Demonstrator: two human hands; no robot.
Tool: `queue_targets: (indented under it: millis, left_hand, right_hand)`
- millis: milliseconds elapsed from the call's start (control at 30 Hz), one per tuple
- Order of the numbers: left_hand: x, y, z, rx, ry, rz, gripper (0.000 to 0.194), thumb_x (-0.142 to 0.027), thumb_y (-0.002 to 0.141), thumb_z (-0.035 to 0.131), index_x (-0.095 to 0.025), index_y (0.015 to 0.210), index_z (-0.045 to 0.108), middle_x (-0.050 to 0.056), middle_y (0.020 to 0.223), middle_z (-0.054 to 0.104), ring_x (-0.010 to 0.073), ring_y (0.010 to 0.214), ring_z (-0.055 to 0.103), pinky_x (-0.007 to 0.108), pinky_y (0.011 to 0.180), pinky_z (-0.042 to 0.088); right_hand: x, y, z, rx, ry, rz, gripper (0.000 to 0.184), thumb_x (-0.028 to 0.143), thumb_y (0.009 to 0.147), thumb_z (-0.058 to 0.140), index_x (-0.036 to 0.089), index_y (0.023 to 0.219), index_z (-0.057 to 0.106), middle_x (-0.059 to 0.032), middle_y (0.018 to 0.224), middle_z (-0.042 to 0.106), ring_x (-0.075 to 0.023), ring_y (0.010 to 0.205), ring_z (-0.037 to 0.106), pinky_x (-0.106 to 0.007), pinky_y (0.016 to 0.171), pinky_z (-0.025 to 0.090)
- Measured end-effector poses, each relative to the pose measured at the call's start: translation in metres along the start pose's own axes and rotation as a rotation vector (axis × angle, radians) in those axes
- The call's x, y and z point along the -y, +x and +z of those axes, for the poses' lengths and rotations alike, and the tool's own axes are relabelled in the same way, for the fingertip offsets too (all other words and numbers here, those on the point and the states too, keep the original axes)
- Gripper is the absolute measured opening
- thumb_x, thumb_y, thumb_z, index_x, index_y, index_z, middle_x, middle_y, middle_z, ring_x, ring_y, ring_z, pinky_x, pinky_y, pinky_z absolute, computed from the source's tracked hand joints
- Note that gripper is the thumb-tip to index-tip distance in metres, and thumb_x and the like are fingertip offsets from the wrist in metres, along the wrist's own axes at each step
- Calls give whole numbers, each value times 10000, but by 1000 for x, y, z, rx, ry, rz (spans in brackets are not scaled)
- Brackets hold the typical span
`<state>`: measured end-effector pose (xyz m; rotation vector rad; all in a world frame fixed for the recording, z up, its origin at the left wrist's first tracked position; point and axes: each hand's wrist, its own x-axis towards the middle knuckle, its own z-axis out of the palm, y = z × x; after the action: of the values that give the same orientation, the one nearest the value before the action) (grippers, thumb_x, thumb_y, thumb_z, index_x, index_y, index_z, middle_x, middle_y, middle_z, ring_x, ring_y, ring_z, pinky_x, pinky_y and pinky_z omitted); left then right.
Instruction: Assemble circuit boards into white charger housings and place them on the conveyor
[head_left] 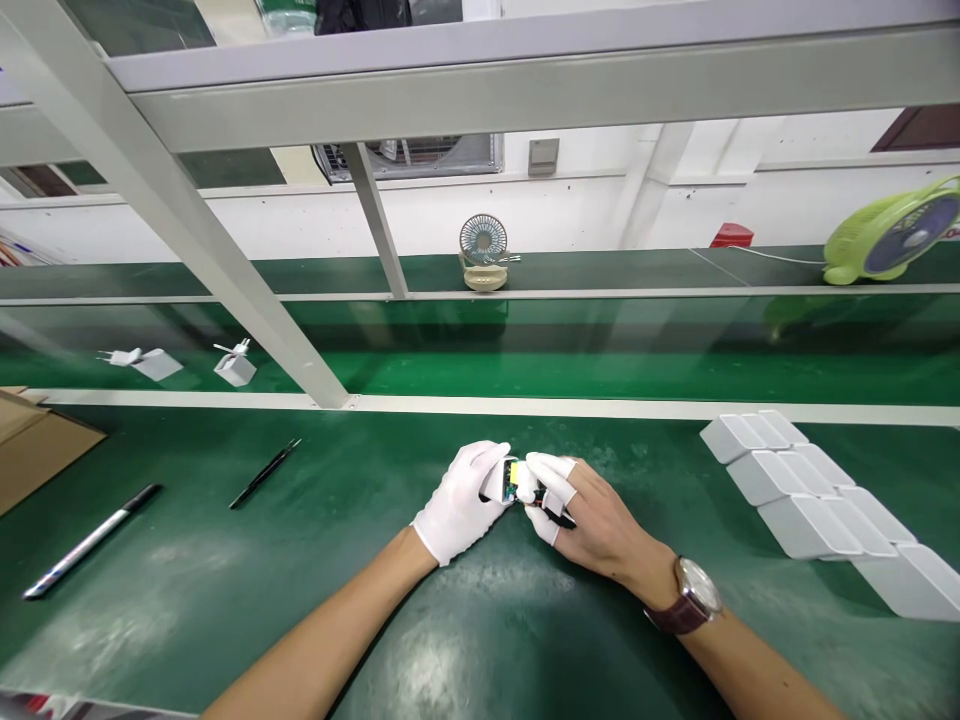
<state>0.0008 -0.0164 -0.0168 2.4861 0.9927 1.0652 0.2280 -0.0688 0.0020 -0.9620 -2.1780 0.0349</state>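
My left hand point(459, 503), in a white glove, grips a small white charger housing point(501, 478) low over the green bench. A yellow and green circuit part point(512, 481) shows at the housing's open end. My right hand point(581, 510), with white finger cots on its fingertips and a brown-strapped watch on the wrist, pinches that same part from the right. A thin black piece lies under my right fingers. Both hands meet at the middle of the bench, close to its surface.
A row of white housings point(810, 505) lies at the right. Black tweezers point(264, 473), a pen point(90, 541) and a cardboard box point(30, 445) are at the left. Two white chargers point(235, 366) ride the conveyor behind the white rail. A slanted frame post point(225, 270) crosses above.
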Motion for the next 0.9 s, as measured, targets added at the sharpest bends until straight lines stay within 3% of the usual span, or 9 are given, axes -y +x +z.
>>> queue_targets:
  millis: [900]
  left_hand:
    - [-2, 3, 1, -34, 25, 40, 602, -163, 828, 710, -219, 1372, 460, 132, 1252, 566, 257, 1194, 567, 444, 1008, 528]
  right_hand:
    - [3, 1, -1, 31, -73, 19, 689, 120, 903, 565, 146, 1529, 277, -174, 1301, 598, -307, 1117, 573, -512, 950, 521]
